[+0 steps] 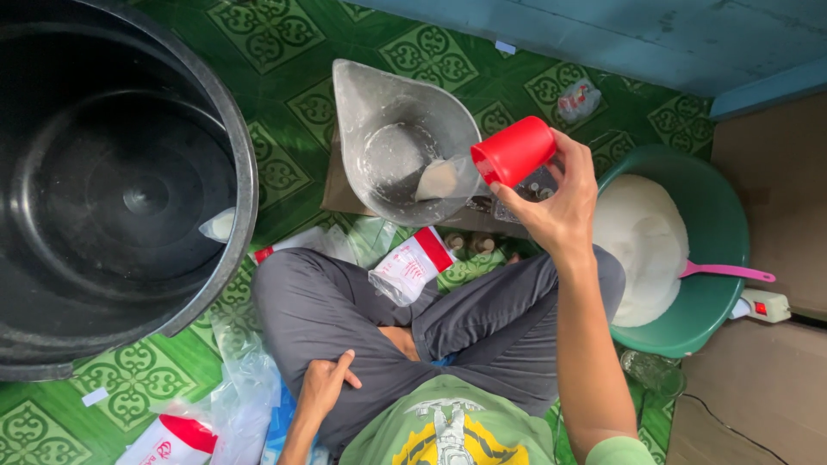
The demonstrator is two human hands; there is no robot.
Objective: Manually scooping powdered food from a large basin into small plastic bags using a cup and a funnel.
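The right hand [551, 207] is clamped on a tipped red cup [514, 150], mouth toward nine o'clock over the grey scale pan [379, 112]. The left hand [323, 386] rests loosely curled on the thigh, holding nothing, well apart at seven o'clock

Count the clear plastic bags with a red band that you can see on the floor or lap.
3. One bag lies on the lap by the knees, one beside the black tub, one at the bottom left. Others may be hidden under the loose plastic.
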